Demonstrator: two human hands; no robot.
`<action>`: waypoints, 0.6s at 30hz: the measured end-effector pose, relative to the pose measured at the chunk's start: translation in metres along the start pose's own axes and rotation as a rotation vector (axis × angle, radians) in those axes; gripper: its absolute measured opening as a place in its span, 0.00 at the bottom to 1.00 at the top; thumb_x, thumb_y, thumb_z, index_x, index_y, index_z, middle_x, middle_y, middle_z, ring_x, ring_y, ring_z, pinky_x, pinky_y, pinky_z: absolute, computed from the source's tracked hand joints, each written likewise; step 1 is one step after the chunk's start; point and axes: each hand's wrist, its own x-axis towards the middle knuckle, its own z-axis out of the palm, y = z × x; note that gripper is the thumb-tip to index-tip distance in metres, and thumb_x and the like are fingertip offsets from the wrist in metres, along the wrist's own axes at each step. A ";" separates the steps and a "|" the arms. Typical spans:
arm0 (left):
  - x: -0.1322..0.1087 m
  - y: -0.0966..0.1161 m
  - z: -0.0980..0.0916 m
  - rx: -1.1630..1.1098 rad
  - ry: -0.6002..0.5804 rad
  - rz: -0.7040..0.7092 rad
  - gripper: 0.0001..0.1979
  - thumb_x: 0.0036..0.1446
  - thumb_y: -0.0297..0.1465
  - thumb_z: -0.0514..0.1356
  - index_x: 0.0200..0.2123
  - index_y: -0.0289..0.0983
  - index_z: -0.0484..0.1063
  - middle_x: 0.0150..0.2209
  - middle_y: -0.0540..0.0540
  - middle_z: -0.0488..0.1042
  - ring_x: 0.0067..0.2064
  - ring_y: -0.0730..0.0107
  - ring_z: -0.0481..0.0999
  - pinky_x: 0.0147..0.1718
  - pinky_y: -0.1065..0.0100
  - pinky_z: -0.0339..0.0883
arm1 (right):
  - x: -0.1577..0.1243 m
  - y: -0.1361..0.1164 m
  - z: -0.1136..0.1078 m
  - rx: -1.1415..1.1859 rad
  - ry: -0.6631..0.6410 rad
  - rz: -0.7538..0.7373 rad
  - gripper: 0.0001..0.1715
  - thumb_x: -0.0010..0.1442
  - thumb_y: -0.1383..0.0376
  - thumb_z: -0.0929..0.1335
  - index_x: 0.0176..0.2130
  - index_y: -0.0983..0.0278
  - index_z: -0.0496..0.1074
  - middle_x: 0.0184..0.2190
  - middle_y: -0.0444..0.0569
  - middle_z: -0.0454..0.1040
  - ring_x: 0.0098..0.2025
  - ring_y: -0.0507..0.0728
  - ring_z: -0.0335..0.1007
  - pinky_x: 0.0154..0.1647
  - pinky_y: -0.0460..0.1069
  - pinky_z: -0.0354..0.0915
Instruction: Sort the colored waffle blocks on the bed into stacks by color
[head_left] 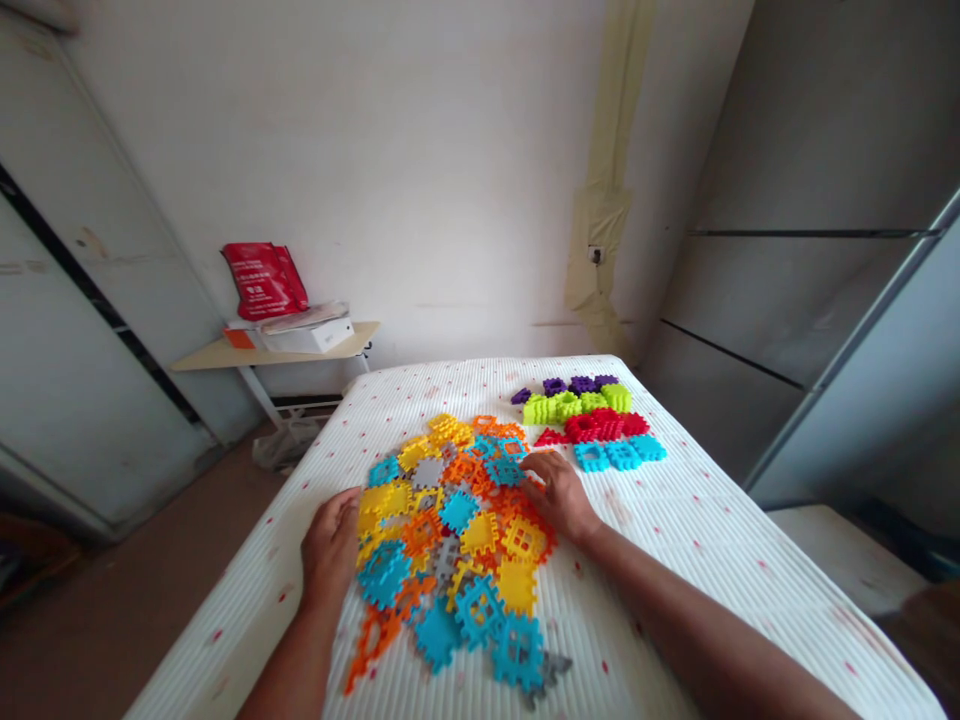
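A mixed pile of notched plastic building tiles in yellow, orange, blue and grey lies on the cloth-covered table. At the pile's upper right, my right hand [559, 497] pinches the edge of a blue square tile [503, 471] with its fingertips. My left hand [330, 545] rests against the pile's left side, fingers loosely curved beside the yellow tiles [386, 498], with nothing visible in it. Sorted rows sit beyond my right hand: purple tiles [582, 385], lime green tiles [566, 406], red tiles [596, 426] and blue tiles [622, 455].
The white ribbed tablecloth [660, 560] has small red marks. Back left, a small side table [202, 356] carries a white box [319, 336] and a red bag [262, 283]. A grey refrigerator [757, 300] stands right; a wall socket [596, 254] is behind.
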 end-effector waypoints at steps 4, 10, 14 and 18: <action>0.002 -0.004 -0.002 0.004 0.008 -0.081 0.21 0.53 0.42 0.49 0.44 0.38 0.71 0.44 0.43 0.74 0.45 0.61 0.73 0.48 0.62 0.65 | 0.010 -0.003 0.004 -0.065 -0.148 0.054 0.13 0.54 0.66 0.68 0.42 0.61 0.72 0.41 0.48 0.75 0.45 0.57 0.66 0.44 0.50 0.60; 0.004 -0.002 -0.002 0.020 0.000 -0.138 0.21 0.53 0.42 0.50 0.45 0.38 0.71 0.40 0.44 0.75 0.41 0.61 0.74 0.44 0.63 0.66 | 0.018 -0.016 0.011 -0.245 -0.212 0.084 0.07 0.60 0.66 0.63 0.35 0.61 0.72 0.34 0.46 0.75 0.42 0.56 0.65 0.42 0.50 0.56; 0.005 0.003 -0.004 0.046 -0.023 -0.205 0.21 0.53 0.41 0.50 0.45 0.39 0.71 0.41 0.45 0.75 0.40 0.59 0.75 0.43 0.61 0.67 | 0.020 -0.016 -0.001 -0.287 -0.105 0.035 0.12 0.64 0.65 0.59 0.38 0.60 0.72 0.34 0.48 0.75 0.40 0.56 0.65 0.43 0.52 0.55; 0.005 0.007 -0.007 0.061 -0.023 -0.218 0.20 0.52 0.40 0.51 0.45 0.40 0.72 0.41 0.45 0.76 0.38 0.60 0.75 0.41 0.61 0.68 | 0.013 -0.001 -0.038 -0.168 0.016 0.030 0.16 0.64 0.66 0.58 0.44 0.60 0.72 0.36 0.49 0.75 0.41 0.56 0.66 0.44 0.51 0.58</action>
